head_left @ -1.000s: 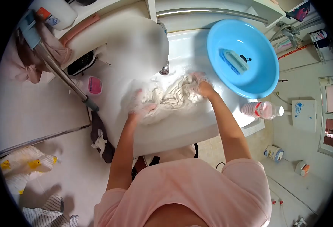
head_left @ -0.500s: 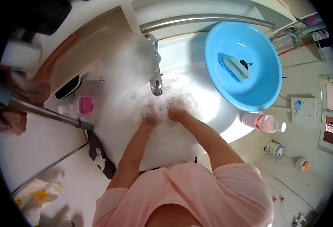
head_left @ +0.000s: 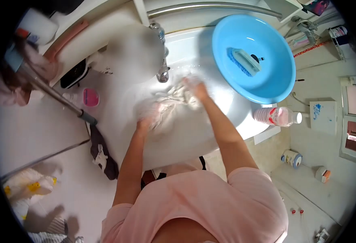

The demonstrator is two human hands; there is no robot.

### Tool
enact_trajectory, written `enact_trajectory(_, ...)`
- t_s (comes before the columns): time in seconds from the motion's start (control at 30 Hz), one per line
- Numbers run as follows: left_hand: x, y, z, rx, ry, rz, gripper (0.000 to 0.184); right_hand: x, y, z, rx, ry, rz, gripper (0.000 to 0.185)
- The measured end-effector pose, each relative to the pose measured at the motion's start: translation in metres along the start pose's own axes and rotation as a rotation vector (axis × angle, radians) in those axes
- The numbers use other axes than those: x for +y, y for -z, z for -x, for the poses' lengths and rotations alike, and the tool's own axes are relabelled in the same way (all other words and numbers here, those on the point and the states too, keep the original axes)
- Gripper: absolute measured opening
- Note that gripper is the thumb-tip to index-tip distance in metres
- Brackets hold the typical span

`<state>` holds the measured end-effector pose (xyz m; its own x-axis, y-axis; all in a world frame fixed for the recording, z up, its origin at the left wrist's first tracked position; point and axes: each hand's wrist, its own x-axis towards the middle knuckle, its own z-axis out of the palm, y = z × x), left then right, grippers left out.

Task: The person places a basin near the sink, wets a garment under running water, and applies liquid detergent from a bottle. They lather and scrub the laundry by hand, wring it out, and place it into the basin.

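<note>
A wet whitish cloth (head_left: 170, 104) is stretched and bunched between my two hands over the white sink (head_left: 186, 143). My left hand (head_left: 147, 115) is wrapped round its left end, blurred by motion and coated with suds. At the far right end of the cloth, my right hand (head_left: 195, 88) grips it, also smeared. The chrome faucet (head_left: 163, 73) stands just behind the cloth. Foam and wet streaks cover the sink's surface near it. What kind of cloth it is does not show.
A light-blue basin (head_left: 277, 87) with a scrub brush (head_left: 246, 62) inside stands at the sink's right. In front of it lies a clear bottle with pinkish liquid (head_left: 278, 116). A pink container (head_left: 91, 97) sits left. A metal pole (head_left: 58, 95) and dark hanging cloth (head_left: 103, 156) are further left.
Both hands have come out of the foamy water under the faucet and moved apart, the left one leftward, the right one farther back. The whitish cloth now shows between them.
</note>
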<state>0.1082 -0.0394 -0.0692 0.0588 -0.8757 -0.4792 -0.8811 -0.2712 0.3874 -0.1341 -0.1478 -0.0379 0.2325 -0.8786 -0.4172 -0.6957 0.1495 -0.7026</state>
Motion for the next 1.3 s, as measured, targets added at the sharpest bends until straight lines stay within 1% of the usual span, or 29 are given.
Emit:
enact_trajectory(0.03,-0.008,0.002,0.012,-0.002,0.075,0.025,0.055,0.012,0.008,0.002,0.090,-0.011,0.030,0.061)
enact_trajectory(0.1,-0.056,-0.016,0.033,0.194,0.022,0.174,0.056,0.018,0.019,0.018,-0.009,-0.125,0.477,0.052)
enact_trajectory(0.17,-0.102,-0.039,0.055,0.383,-0.032,0.327,0.056,0.052,0.014,0.021,-0.025,-0.180,0.497,0.044)
enact_trajectory(0.2,-0.105,-0.038,0.063,0.476,-0.005,0.296,0.059,0.055,0.010,0.023,-0.037,-0.201,0.509,0.040)
enact_trajectory(0.23,-0.108,-0.038,0.070,0.569,0.025,0.266,0.061,0.054,0.001,0.024,0.017,-0.017,0.716,0.039)
enact_trajectory(0.27,-0.084,-0.026,0.071,0.643,0.092,0.125,0.066,0.054,-0.006,0.033,0.080,0.158,0.913,0.037)
enact_trajectory(0.33,-0.022,0.012,0.086,0.596,0.158,-0.009,0.076,0.066,-0.028,0.034,-0.156,0.247,1.008,0.042)
enact_trajectory(0.37,0.018,0.044,0.099,0.481,0.154,-0.001,0.081,0.077,-0.046,0.027,-0.447,0.151,0.897,0.050)
enact_trajectory(0.4,0.039,0.058,0.104,0.367,0.150,0.006,0.086,0.071,-0.058,0.036,-0.544,0.187,0.853,0.045)
enact_trajectory(0.47,0.027,0.024,0.090,0.390,0.047,-0.072,0.089,0.054,-0.076,0.055,-0.609,0.297,0.813,0.037)
enact_trajectory(0.5,0.028,0.016,0.085,0.403,-0.004,-0.112,0.090,0.052,-0.080,0.052,-0.645,0.294,0.805,0.035)
enact_trajectory(0.53,0.031,0.009,0.074,0.427,0.023,-0.077,0.091,0.048,-0.080,0.038,-0.722,0.201,0.778,0.037)
enact_trajectory(0.57,0.036,0.008,0.062,0.439,0.030,-0.061,0.088,0.046,-0.081,0.025,-0.799,0.110,0.751,0.039)
enact_trajectory(0.6,0.040,0.008,0.050,0.454,0.036,-0.050,0.084,0.060,-0.091,0.006,-0.653,0.296,0.710,0.031)
enact_trajectory(0.63,0.039,0.009,0.040,0.465,0.037,-0.045,0.081,0.088,-0.118,-0.019,-0.541,0.259,0.677,0.031)
enact_trajectory(0.7,0.038,0.006,0.029,0.551,-0.018,-0.080,0.084,0.155,-0.176,-0.071,-0.315,0.171,0.609,0.032)
enact_trajectory(0.73,0.038,0.002,0.024,0.589,-0.050,-0.092,0.086,0.182,-0.192,-0.090,-0.277,0.254,0.661,0.031)
enact_trajectory(0.8,0.026,-0.009,0.011,0.691,-0.121,-0.045,0.076,0.124,-0.127,-0.059,-0.447,0.331,0.879,0.031)
enact_trajectory(0.83,0.020,-0.010,0.005,0.747,-0.154,-0.024,0.072,0.105,-0.107,-0.052,-0.492,0.372,0.929,0.032)
enact_trajectory(0.87,0.018,-0.009,0.001,0.703,-0.145,-0.056,0.073,0.093,-0.094,-0.048,-0.485,0.390,0.937,0.032)
enact_trajectory(0.9,0.019,-0.007,-0.002,0.659,-0.142,-0.087,0.074,0.083,-0.082,-0.047,-0.456,0.395,0.917,0.033)
enact_trajectory(0.93,0.020,-0.007,-0.001,0.611,-0.141,-0.118,0.075,0.073,-0.076,-0.040,-0.307,0.335,0.811,0.034)
enact_trajectory(1.03,0.032,0.009,0.016,0.600,-0.173,-0.153,0.072,0.068,-0.093,-0.035,-0.089,0.307,0.933,0.033)
enact_trajectory(1.1,0.023,0.013,0.026,0.635,-0.217,0.126,0.073,0.052,-0.100,-0.014,-0.149,0.360,0.991,0.035)
enact_trajectory(1.13,0.016,0.014,0.031,0.645,-0.242,0.260,0.073,0.041,-0.099,0.003,-0.188,0.368,0.941,0.036)
enact_trajectory(1.17,0.011,0.011,0.043,0.581,-0.131,0.424,0.073,0.025,-0.089,0.025,-0.207,0.366,0.856,0.038)
enact_trajectory(1.23,0.007,0.000,0.075,0.454,0.094,0.760,0.073,-0.020,-0.051,0.065,-0.113,0.215,0.498,0.047)
enact_trajectory(1.27,0.013,0.004,0.092,0.487,0.007,0.724,0.075,-0.040,-0.034,0.081,-0.074,0.146,0.321,0.053)
enact_trajectory(1.3,0.024,0.014,0.116,0.518,-0.072,0.683,0.078,-0.059,-0.019,0.097,-0.029,0.307,0.210,0.056)
